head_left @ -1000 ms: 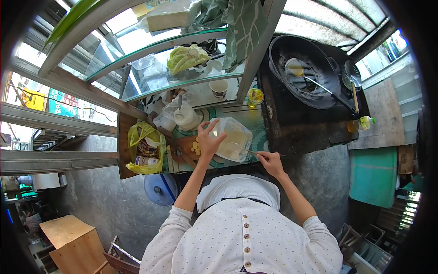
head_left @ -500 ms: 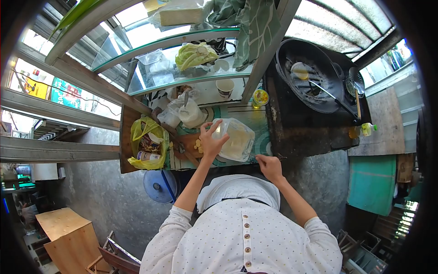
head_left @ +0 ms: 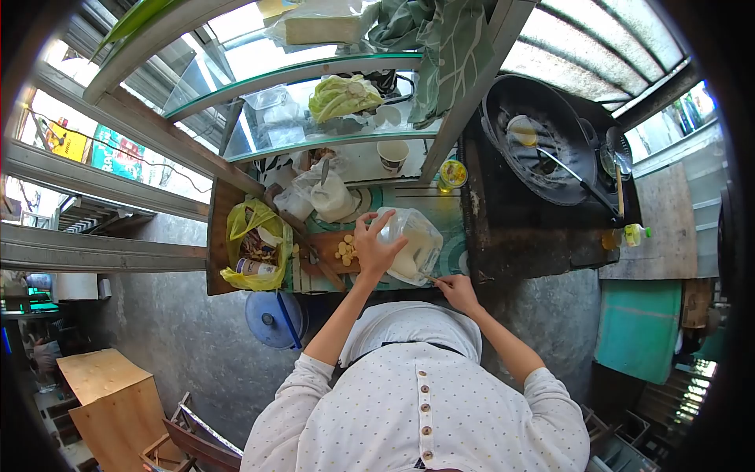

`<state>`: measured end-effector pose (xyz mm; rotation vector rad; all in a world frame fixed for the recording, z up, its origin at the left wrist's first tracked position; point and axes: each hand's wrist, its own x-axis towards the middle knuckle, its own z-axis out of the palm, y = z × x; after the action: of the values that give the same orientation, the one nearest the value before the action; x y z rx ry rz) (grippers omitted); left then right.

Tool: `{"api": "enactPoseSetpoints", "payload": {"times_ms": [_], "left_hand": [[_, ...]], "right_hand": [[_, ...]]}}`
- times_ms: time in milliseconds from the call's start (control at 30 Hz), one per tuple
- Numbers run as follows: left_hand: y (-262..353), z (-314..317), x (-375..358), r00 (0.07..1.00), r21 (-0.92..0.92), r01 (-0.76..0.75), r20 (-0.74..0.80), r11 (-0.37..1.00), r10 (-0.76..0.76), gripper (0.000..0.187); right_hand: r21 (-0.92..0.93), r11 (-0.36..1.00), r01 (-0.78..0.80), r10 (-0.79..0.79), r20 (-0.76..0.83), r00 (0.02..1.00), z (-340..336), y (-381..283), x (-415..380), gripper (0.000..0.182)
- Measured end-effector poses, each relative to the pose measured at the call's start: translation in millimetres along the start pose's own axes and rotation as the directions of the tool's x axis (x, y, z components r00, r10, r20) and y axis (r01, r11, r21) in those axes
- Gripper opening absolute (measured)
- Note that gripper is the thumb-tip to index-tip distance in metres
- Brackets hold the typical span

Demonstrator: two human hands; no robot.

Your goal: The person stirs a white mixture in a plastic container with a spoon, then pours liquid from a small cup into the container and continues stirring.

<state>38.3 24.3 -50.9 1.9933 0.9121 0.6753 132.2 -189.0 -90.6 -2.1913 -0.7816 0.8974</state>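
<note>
A clear plastic container with pale, creamy contents stands tilted at the front of the counter. My left hand grips its left side, thumb and fingers spread over the rim. By the container's near right corner, my right hand is closed in a pinch; a short thin thing shows at its fingertips, too small to name. Left of my left hand, small yellowish slices lie on a brown wooden board. Behind them sits a plastic bag of white stuff.
A yellow bag of scraps stands at the counter's left end. To the right, a black wok holds a ladle. Behind are a paper cup, a yellow-labelled jar and glass shelves with a cabbage.
My right hand has moved left to the container's near corner. The container has tilted, and its pale contents have shifted inside. My left hand has stayed at its left side.
</note>
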Motion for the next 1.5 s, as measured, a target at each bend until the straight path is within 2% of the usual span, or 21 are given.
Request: {"api": "enactPoseSetpoints", "payload": {"times_ms": [100, 167, 333, 433, 533, 667, 733, 767, 833, 867, 1000, 1067, 1100, 1167, 1200, 1233, 1300, 1333, 1367, 1433, 1500], "left_hand": [[-10, 2, 2, 1.0, 0.0, -0.022, 0.0, 1.0, 0.022, 0.051], [-15, 3, 3, 0.998, -0.018, -0.057, -0.019, 0.998, 0.057, 0.05], [-18, -4, 5, 1.0, -0.067, 0.026, 0.013, 0.997, -0.025, 0.052], [-18, -5, 4, 0.999, -0.055, 0.039, 0.003, 0.998, -0.039, 0.052], [-14, -5, 3, 0.999, -0.054, 0.051, 0.001, 0.997, -0.051, 0.051], [-8, -1, 1, 0.999, -0.037, 0.043, -0.012, 0.998, -0.043, 0.05], [-7, 1, 1, 0.999, -0.051, 0.01, -0.036, 0.999, -0.012, 0.05], [-8, 0, 0, 0.999, -0.048, 0.014, -0.043, 0.999, -0.016, 0.05], [-4, 2, 0, 1.0, -0.046, 0.02, -0.02, 0.999, -0.021, 0.05], [-4, 6, 0, 1.0, -0.05, 0.021, -0.021, 0.999, -0.022, 0.05], [-3, 7, 2, 0.999, 0.002, 0.014, -0.051, 1.0, -0.014, 0.05], [-2, 9, 2, 0.999, 0.027, 0.012, -0.034, 1.0, -0.011, 0.049], [-2, 10, 3, 0.999, 0.012, 0.006, -0.038, 1.0, -0.006, 0.049], [-3, 10, 1, 0.999, 0.006, 0.006, -0.047, 1.0, -0.006, 0.048], [0, 11, 1, 0.999, 0.013, 0.027, -0.046, 1.0, -0.027, 0.048], [2, 12, 2, 0.998, 0.018, 0.046, -0.047, 0.999, -0.045, 0.048], [1, 12, 2, 0.999, 0.027, 0.009, -0.044, 1.0, -0.007, 0.048], [1, 14, 4, 0.999, 0.032, -0.027, -0.042, 0.999, 0.029, 0.048], [1, 17, 6, 0.999, 0.029, -0.028, -0.046, 0.999, 0.029, 0.048], [0, 15, 4, 0.999, 0.013, 0.01, -0.042, 1.0, -0.009, 0.048], [1, 15, 6, 0.999, 0.035, -0.008, -0.033, 0.999, 0.009, 0.049]], "right_hand": [[0.05, 0.998, 0.042, -0.041, -0.01, 0.999, -26, -18, 0, 0.02], [0.068, 0.99, 0.123, -0.115, -0.114, 0.987, -34, -31, -1, 0.018], [-0.182, 0.954, 0.238, -0.278, -0.235, 0.931, -54, -62, -4, 0.014], [-0.216, 0.906, 0.365, -0.416, -0.281, 0.865, -53, -58, -1, 0.014], [-0.295, 0.886, 0.359, -0.436, -0.259, 0.862, -56, -53, 6, 0.013], [-0.451, 0.853, 0.261, -0.413, -0.279, 0.867, -28, -17, 22, 0.017], [-0.594, 0.781, 0.191, -0.175, 0.085, 0.981, -12, -11, 20, 0.017], [-0.594, 0.78, 0.199, -0.181, 0.092, 0.979, -10, -6, 22, 0.017], [-0.322, 0.934, 0.152, -0.153, 0.025, 0.988, -25, -32, 20, 0.017], [-0.28, 0.954, 0.106, -0.141, -0.108, 0.984, -27, -34, 27, 0.017], [-0.49, 0.865, 0.113, -0.129, 0.001, 0.992, -23, -28, 30, 0.018], [-0.257, 0.938, 0.231, -0.213, 0.098, 0.972, -30, -33, 30, 0.018], [-0.26, 0.937, 0.231, -0.212, 0.097, 0.972, -33, -31, 35, 0.018], [-0.47, 0.882, 0.029, -0.118, -0.161, 0.98, -29, -24, 47, 0.016], [-0.557, 0.829, 0.057, -0.092, -0.035, 0.995, -25, -27, 44, 0.015], [-0.555, 0.829, 0.06, -0.097, -0.038, 0.995, -24, -30, 41, 0.015], [-0.369, 0.901, 0.226, -0.177, 0.162, 0.971, -25, -35, 33, 0.015], [-0.247, 0.952, 0.183, -0.195, -0.024, 0.981, -27, -30, 37, 0.015], [-0.251, 0.95, 0.186, -0.198, -0.024, 0.98, -27, -26, 40, 0.015], [-0.516, 0.854, 0.064, -0.118, -0.072, 0.99, -21, -25, 41, 0.016], [-0.438, 0.892, 0.11, -0.138, -0.033, 0.99, -24, -25, 42, 0.017]]}}
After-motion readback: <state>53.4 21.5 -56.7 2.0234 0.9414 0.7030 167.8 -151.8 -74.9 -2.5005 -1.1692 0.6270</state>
